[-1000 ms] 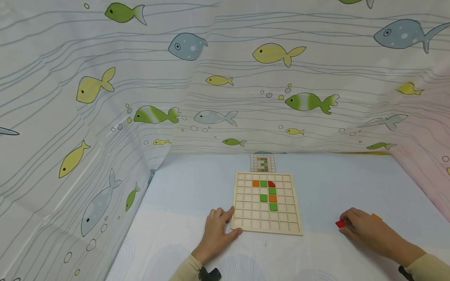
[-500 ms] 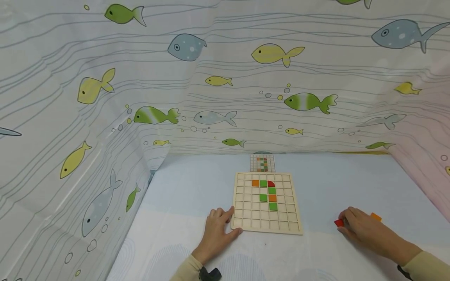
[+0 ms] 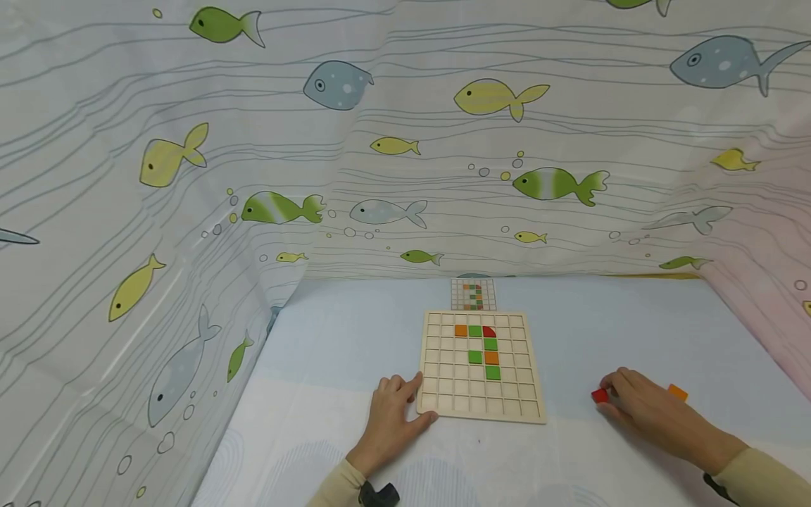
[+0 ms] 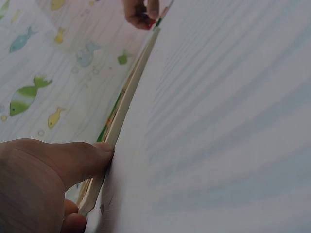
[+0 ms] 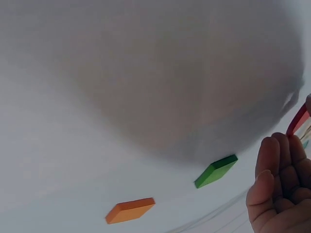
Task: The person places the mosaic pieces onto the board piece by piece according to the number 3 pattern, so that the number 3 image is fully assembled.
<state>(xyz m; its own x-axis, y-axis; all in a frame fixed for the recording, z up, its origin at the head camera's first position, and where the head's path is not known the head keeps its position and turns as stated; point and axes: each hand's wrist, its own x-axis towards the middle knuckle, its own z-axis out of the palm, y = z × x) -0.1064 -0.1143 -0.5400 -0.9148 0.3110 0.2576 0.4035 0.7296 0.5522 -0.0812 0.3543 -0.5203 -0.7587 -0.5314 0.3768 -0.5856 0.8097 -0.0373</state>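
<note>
My left hand (image 3: pixel 389 422) grips the near left corner of a square wooden grid board (image 3: pixel 443 394), thumb on the front edge and fingers at the left side. In the left wrist view the thumb (image 4: pixel 87 158) presses the board's rim (image 4: pixel 129 94). Orange, green and red tiles lie in the board's cells, forming a bent row and column. To the right of the board, my right hand (image 3: pixel 646 408) pinches a red tile (image 3: pixel 599 396) between thumb and fingertips. The red tile (image 5: pixel 300 120) shows only partly in the right wrist view.
An orange tile (image 3: pixel 678 392) lies on the table just beyond the right hand. Beside it, a green tile (image 5: pixel 216 171) appears in the right wrist view. A small pattern card (image 3: pixel 473 294) stands behind the board. Fish-printed cloth (image 3: pixel 405 169) walls the back and sides.
My right hand has moved a little left and away from me with the red tile, uncovering more of the orange tile. The left hand and the board have stayed put.
</note>
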